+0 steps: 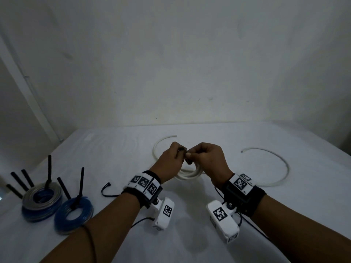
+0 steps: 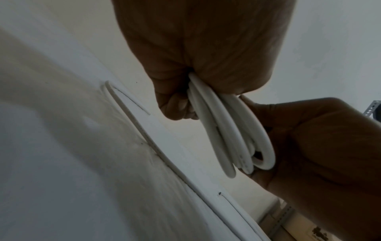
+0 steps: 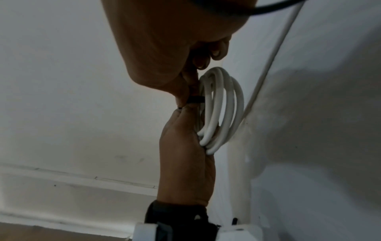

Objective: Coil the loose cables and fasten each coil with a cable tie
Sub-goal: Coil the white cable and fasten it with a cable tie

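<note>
Both hands grip the same white coil (image 1: 187, 174) over the middle of the desk (image 1: 284, 215): from the head camera the left hand (image 1: 171, 158) and the right hand (image 1: 208, 158) meet knuckle to knuckle, fingers curled, pinching something small and dark between them, which I take for the cable tie (image 1: 183, 149). The coil hangs below the hands; two loose white ends still curve away on the desk, one toward the far edge, one toward the right edge. Near the left edge lie a grey and blue coil (image 1: 41, 201) and a blue coil (image 1: 74, 215), each already cinched with a black tie, and spare ties (image 1: 19, 180) lie beside them.

At the left wrist, the left hand (image 2: 198, 48) is clenched round the top of the white coil (image 2: 224, 130), several turns bunched together, with the right hand (image 2: 321, 146) against the coil's side.

At the right wrist, the right hand (image 3: 164, 48) pinches a black band, the cable tie (image 3: 194, 99), at the edge of the coil (image 3: 218, 107); whether it is threaded or pulled tight cannot be told.

By my judgement two coils are finished, and this third is wound but not yet fastened, with its loose ends still to gather.
</note>
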